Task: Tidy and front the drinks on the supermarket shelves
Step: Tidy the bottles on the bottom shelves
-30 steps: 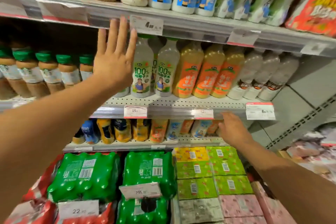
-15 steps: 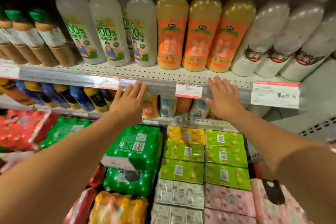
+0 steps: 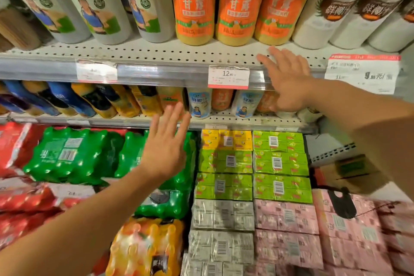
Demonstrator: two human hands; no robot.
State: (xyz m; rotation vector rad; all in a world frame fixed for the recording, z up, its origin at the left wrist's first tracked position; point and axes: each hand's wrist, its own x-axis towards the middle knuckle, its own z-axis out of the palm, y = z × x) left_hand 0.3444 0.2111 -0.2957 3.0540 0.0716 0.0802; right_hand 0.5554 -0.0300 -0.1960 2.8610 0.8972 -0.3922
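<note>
We hold both hands flat and spread before the drinks bay, gripping nothing: our left hand (image 3: 164, 148) sits just below centre with straight fingers pointing toward 12 o'clock, the fingertips (image 3: 177, 107) overlapping the lower perforated shelf (image 3: 235, 120), though we cannot tell whether they touch anything; our right hand (image 3: 289, 83) lies at 2 o'clock from it, fingers fanned toward 11 o'clock across the upper perforated shelf (image 3: 156, 51) edge, and contact there is likewise unclear. On the upper shelf, at 12 o'clock, three orange-labelled juice bottles (image 3: 234, 4) stand side by side at the front; at 10 o'clock stand three green-and-white coconut water bottles (image 3: 89, 2), and at 2 o'clock white coconut milk bottles with brown labels (image 3: 336, 11). On the lower shelf, small white coconut drink bottles (image 3: 199, 102) and small orange bottles (image 3: 221, 98) alternate between our hands, with blue-and-yellow bottles (image 3: 67, 98) leaning at 9 o'clock. A white price tag reading 12 (image 3: 228, 76) hangs just left of our right hand, and a larger price label (image 3: 361, 74) hangs at 3 o'clock. Below, green shrink-wrapped bottle packs (image 3: 74, 154) lie at 8 o'clock, an orange soda pack (image 3: 145, 246) at 6 o'clock, red packs (image 3: 20, 148) at far 9 o'clock, and yellow, green, grey and pink carton packs (image 3: 253, 177) are stacked at 5 o'clock
</note>
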